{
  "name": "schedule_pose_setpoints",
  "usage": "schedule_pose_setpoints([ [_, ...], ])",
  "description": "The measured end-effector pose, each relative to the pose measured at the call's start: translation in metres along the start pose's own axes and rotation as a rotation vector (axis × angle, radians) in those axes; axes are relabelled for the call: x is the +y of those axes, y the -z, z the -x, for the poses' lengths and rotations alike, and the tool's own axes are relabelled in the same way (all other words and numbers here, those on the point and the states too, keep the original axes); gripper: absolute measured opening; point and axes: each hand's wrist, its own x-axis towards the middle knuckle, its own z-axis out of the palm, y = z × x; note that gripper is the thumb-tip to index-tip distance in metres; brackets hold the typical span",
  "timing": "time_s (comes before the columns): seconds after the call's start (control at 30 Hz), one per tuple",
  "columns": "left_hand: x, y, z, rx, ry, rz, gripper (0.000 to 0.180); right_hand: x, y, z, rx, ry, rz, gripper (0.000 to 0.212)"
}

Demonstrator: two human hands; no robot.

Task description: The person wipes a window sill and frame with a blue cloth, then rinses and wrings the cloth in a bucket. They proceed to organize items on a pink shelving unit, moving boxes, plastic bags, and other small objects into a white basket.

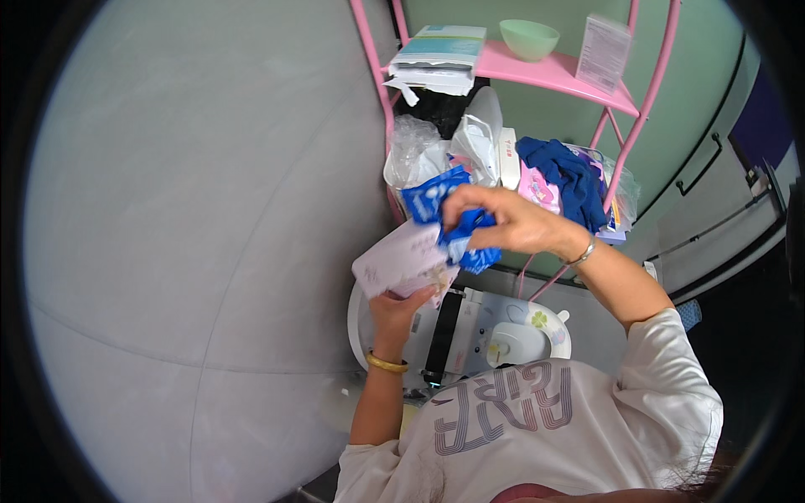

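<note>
My left hand grips a pale pink box by its lower side, with the thumb across its face. The box is held tilted in front of the rack. Just above the box's right end, my right hand has its fingers bent around a crumpled blue plastic packet with white print. Part of the packet hangs below the fingers and overlaps the box's edge. Whether the packet lies inside the box or only against it, I cannot tell.
A pink rack stands ahead, bearing a flat carton, a green bowl and a white box. Lower down are plastic bags and a dark blue cloth. Beneath my hands is a toilet seat. A grey wall rises left.
</note>
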Motion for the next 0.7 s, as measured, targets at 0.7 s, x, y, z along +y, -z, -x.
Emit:
schedule_pose_setpoints([
  [0.7,-0.01,-0.011,0.017,-0.026,-0.123,-0.12,0.066,0.033,-0.042,-0.015,0.17,0.054,0.761,0.037],
])
